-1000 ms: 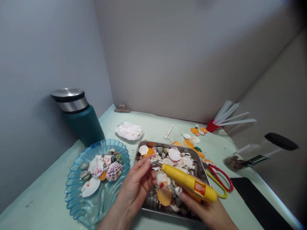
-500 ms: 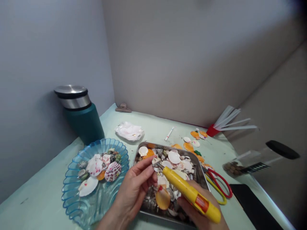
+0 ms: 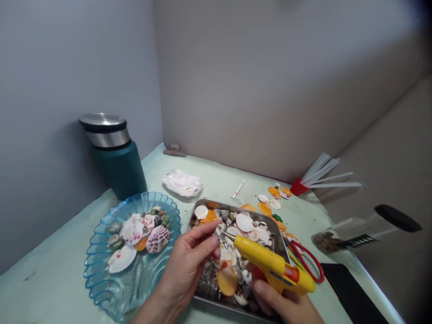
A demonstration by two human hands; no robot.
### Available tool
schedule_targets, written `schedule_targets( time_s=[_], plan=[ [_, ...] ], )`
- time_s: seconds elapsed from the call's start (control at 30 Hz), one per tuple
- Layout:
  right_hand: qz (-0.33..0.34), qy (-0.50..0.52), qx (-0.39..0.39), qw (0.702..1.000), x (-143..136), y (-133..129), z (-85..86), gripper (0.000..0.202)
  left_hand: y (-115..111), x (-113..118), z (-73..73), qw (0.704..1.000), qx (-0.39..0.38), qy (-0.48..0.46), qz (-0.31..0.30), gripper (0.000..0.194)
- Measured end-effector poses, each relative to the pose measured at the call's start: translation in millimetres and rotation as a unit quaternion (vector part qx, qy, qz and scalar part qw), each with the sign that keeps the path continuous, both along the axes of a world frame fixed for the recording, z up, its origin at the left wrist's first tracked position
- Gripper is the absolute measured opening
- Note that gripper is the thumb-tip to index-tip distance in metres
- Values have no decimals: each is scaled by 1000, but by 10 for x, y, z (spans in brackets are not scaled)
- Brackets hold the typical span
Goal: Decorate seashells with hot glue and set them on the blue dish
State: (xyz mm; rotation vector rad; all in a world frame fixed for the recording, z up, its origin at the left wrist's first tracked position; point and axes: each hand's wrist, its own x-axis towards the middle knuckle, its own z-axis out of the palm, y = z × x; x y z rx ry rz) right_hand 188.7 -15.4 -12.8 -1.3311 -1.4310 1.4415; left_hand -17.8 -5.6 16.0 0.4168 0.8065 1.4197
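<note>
Yellow plastic makes up the body of a hot glue gun (image 3: 266,258), which is held over the near part of a shallow metal tray (image 3: 222,307). Its long axis runs on a slant across the view, from the thick rear end at the lower right to the slim nozzle at the upper left. That nozzle (image 3: 230,236), bare silvery metal tapering to a narrow tip, points leftward and away from the person, toward the fingertips of the left hand (image 3: 189,261). Whether the barrel also dips toward the tray cannot be told.

The casing is bright and slightly glossy, with an orange-red window (image 3: 290,272) let into its rear side and a red trigger (image 3: 257,272) showing below the barrel. The right hand (image 3: 283,306) grasps the gun by its handle, fingers wrapped around the grip underneath.

Thumb and index finger of the left hand come close together just beside the nozzle tip; whether they pinch something small there cannot be told.

White, orange and greyish shells (image 3: 245,221) fill the tray, an orange scallop shell (image 3: 227,280) among them near the gun. Left of the tray, a scalloped blue plate (image 3: 145,279) carries more shells on the pale green counter (image 3: 216,173).
</note>
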Motion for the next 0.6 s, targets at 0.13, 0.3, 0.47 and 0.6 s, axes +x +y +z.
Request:
schedule_targets(
  time_s=[0.13,0.3,0.47,0.6],
  plan=[
    [20,67,-48,996,-23,42,-9,45,-17,-1,-9,1000,5,2,-8,34],
    [30,78,-40,996,-57,69,40,44,-25,-11,-45,997,33,62,-9,32],
    [-20,23,-7,1000,-62,23,55,35,-22,-21,-63,989,43,143,21,30],
    [-26,-42,80,996,-61,8,67,35,-14,-22,-87,988,43,146,20,31]
  ],
)
